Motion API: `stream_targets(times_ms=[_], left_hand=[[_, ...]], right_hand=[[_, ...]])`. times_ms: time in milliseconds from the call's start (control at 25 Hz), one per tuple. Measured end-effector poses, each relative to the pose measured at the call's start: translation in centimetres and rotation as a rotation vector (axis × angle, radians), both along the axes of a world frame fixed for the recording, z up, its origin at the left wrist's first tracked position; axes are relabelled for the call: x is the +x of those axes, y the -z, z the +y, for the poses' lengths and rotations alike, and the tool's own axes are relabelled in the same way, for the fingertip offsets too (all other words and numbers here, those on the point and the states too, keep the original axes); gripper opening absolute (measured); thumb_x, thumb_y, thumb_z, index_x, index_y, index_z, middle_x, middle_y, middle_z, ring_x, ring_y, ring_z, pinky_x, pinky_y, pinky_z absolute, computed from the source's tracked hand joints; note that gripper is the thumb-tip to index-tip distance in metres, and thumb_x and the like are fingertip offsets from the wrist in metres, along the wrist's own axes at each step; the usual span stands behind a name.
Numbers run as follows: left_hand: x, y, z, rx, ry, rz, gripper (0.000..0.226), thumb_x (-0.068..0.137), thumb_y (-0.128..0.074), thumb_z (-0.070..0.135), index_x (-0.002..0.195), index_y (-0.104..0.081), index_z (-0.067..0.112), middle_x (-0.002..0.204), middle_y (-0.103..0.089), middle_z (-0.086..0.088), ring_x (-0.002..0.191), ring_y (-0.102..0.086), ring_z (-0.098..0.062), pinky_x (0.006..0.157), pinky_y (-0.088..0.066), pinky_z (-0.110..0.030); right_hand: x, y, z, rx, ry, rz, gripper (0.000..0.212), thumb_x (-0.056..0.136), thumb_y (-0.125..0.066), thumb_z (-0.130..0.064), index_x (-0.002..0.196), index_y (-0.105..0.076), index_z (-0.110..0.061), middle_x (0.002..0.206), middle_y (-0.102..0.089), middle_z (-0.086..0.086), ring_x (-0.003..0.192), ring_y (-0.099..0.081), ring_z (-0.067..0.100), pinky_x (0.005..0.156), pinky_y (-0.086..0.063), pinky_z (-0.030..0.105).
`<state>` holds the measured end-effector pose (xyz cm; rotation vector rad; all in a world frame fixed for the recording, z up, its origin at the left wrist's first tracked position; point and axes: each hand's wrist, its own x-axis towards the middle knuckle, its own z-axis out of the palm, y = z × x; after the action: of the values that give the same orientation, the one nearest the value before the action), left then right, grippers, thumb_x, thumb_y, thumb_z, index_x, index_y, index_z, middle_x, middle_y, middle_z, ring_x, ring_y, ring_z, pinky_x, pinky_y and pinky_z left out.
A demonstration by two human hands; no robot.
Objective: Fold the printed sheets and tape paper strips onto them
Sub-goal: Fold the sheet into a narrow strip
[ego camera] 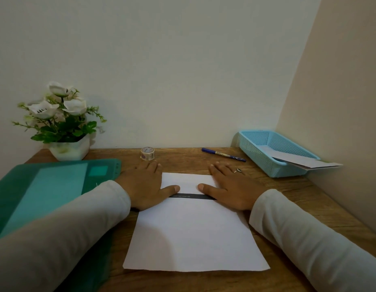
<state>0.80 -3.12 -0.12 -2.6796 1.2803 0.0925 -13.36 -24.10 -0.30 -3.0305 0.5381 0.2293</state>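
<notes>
Head view: our left hand [145, 184] and right hand [229, 186] lie flat with fingers straight. They grasp nothing and press the folded top flap of the sheet [193, 234], which lies between them.

Step, we judge: creasing the fold. The next move calls for the tape roll [147, 153], just beyond the left fingertips.

Dark band [191, 196] just below our thumbs carries print too small to read. Label on the pen [223, 154] likewise.

Table [288, 197]: wood, visible grain, matt brown finish.
Sheet [193, 234], centre frame: white paper, smooth, matt; dark printed band across it.
Folder [46, 192], left: green plastic, translucent, slight sheen.
Basket [258, 157], right: pale blue plastic, perforated mesh walls.
Tape roll [147, 153]: clear film, glossy.
Pen [223, 154]: blue plastic barrel, glossy.
Pot [69, 149], upper left: white, smooth; material unclear.
Sleeves [309, 239]: light cloth, matt.
Ring [238, 170] on right hand [231, 186]: metal, shiny.
</notes>
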Motion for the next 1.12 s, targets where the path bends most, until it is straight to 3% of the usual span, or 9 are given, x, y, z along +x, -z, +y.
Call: stream_targets(times_ms=[80,160,360,480,600,720,840,1000,1120], left_hand=[[0.3,-0.6,0.4,-0.025,0.095,-0.060,0.108,0.075,-0.003,0.087,0.157,-0.027,0.020,0.162,-0.028,-0.003,0.146,-0.031,-0.026,0.118,-0.034,-0.046],[1.1,-1.1,0.7,-0.063,0.168,-0.060,0.100,0.076,-0.012,0.089,0.152,-0.035,0.029,0.152,-0.040,-0.001,0.133,-0.041,-0.021,0.110,-0.042,-0.042],[1.9,-1.2,0.2,-0.170,0.159,0.134,0.088,0.077,-0.042,0.087,0.149,-0.034,0.038,0.150,-0.044,0.008,0.130,-0.046,-0.015,0.109,-0.045,-0.038],[1.7,-1.2,0.5,-0.331,0.146,0.238,0.075,0.077,-0.062,0.076,0.139,-0.045,0.038,0.137,-0.053,0.013,0.115,-0.053,-0.009,0.099,-0.049,-0.030],[1.8,-1.1,0.6,-0.644,0.174,0.274,0.045,0.083,-0.075,0.052,0.121,-0.057,0.035,0.119,-0.061,0.013,0.104,-0.058,-0.009,0.093,-0.055,-0.036],[1.6,-1.1,0.4,-0.867,0.214,0.215,0.028,0.087,-0.075,0.038,0.111,-0.062,0.032,0.108,-0.064,0.014,0.099,-0.060,-0.010,0.090,-0.056,-0.037],[1.3,-1.0,0.3,-0.854,0.204,0.073,0.022,0.090,-0.072,0.037,0.109,-0.065,0.031,0.106,-0.064,0.013,0.097,-0.058,-0.010,0.086,-0.055,-0.031],[1.2,-0.9,0.6,-0.771,0.296,0.050,0.022,0.090,-0.070,0.045,0.107,-0.068,0.032,0.104,-0.064,0.017,0.095,-0.059,-0.006,0.081,-0.056,-0.033],[0.4,-0.8,0.6,-0.639,0.308,0.157,0.037,0.089,-0.057,0.066,0.111,-0.067,0.038,0.111,-0.065,0.022,0.102,-0.058,0.000,0.086,-0.056,-0.032]], right_hand=[[-0.8,-0.8,-0.5,0.007,-0.049,-0.035,0.092,0.091,-0.031,-0.082,0.165,-0.012,-0.030,0.173,-0.007,-0.006,0.159,-0.008,0.022,0.128,-0.013,0.046],[-1.4,-1.7,-0.9,0.040,-0.101,-0.073,0.087,0.089,-0.044,-0.080,0.161,-0.026,-0.033,0.170,-0.019,-0.009,0.155,-0.017,0.018,0.126,-0.021,0.043],[-1.5,-2.3,-1.1,0.084,-0.135,-0.156,0.085,0.082,-0.062,-0.077,0.153,-0.041,-0.036,0.161,-0.037,-0.012,0.146,-0.036,0.014,0.119,-0.035,0.040],[-1.8,-2.1,-0.7,0.218,-0.117,-0.286,0.081,0.080,-0.076,-0.063,0.150,-0.047,-0.033,0.152,-0.046,-0.016,0.138,-0.044,0.007,0.114,-0.039,0.030],[-1.9,-1.6,-1.0,0.207,-0.091,-0.488,0.052,0.085,-0.080,-0.045,0.131,-0.063,-0.027,0.130,-0.063,-0.010,0.119,-0.057,0.012,0.102,-0.050,0.036],[-1.9,-1.3,-0.9,0.183,-0.110,-0.739,0.024,0.091,-0.075,-0.028,0.113,-0.068,-0.021,0.109,-0.067,-0.005,0.101,-0.060,0.014,0.092,-0.052,0.037],[-2.1,-1.4,-0.4,0.124,-0.160,-0.844,0.011,0.093,-0.072,-0.020,0.104,-0.070,-0.018,0.100,-0.068,-0.004,0.094,-0.061,0.015,0.086,-0.052,0.037],[-1.7,-0.9,-0.6,0.065,-0.207,-0.776,0.009,0.092,-0.071,-0.019,0.101,-0.070,-0.020,0.099,-0.068,-0.005,0.094,-0.061,0.017,0.086,-0.053,0.041],[-1.8,-0.8,-0.4,0.061,-0.248,-0.650,0.030,0.092,-0.064,-0.050,0.110,-0.068,-0.025,0.110,-0.068,-0.009,0.102,-0.062,0.014,0.089,-0.053,0.040]])
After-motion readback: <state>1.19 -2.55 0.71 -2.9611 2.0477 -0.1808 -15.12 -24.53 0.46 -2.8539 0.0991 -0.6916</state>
